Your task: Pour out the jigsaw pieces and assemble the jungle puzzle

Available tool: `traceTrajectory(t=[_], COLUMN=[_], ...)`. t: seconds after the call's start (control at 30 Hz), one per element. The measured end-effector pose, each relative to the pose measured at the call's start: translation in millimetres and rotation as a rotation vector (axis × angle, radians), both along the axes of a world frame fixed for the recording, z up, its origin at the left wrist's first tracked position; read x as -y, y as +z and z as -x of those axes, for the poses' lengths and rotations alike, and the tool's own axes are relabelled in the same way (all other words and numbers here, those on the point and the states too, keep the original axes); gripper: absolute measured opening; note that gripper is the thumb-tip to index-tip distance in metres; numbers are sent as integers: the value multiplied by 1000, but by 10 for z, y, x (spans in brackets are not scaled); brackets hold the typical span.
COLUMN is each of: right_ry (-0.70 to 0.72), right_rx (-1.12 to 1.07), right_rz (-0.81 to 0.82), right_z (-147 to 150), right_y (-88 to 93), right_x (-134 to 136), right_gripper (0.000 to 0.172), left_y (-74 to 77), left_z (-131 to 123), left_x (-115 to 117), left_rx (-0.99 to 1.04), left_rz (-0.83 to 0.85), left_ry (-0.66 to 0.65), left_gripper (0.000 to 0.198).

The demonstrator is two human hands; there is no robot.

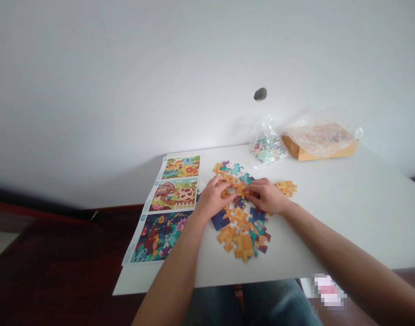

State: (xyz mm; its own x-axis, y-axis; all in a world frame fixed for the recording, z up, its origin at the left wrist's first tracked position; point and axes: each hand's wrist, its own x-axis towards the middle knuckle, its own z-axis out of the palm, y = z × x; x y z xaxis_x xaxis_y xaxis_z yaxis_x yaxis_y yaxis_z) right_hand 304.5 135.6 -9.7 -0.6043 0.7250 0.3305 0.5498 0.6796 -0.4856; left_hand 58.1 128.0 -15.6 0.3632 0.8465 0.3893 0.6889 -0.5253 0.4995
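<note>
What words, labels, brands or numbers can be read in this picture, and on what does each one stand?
No word, brand or number can be read.
Printed sheet of puzzle pictures: small marks in its left margin, too small to read.
Jigsaw puzzle pieces: no readable text.
Clear plastic bag: nothing readable.

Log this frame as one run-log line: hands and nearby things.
left hand: touching jigsaw puzzle pieces | right hand: touching same pieces | beside: printed picture sheet, plastic bag
</note>
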Motion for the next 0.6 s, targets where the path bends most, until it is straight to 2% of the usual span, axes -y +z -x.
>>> traceTrajectory(t=[0.1, 0.23, 0.43, 0.6], right_ry=[5, 6, -26, -89], right_rx=[2, -1, 12, -17], right_rz=[-6, -16, -19, -7], right_z=[6, -14, -34, -60], right_y=[-10, -3, 37, 22], right_x=[-6, -20, -7, -38], right_gripper=[17, 20, 26, 29], left_y=[32, 21, 15, 36], left_z=[79, 191, 198, 197], left_x=[-34, -85, -77, -76], left_rx=[41, -45, -215, -212], left_rz=[-36, -70, 9, 31], left_ry=[57, 171, 267, 315], left_gripper=[30, 25, 23, 24])
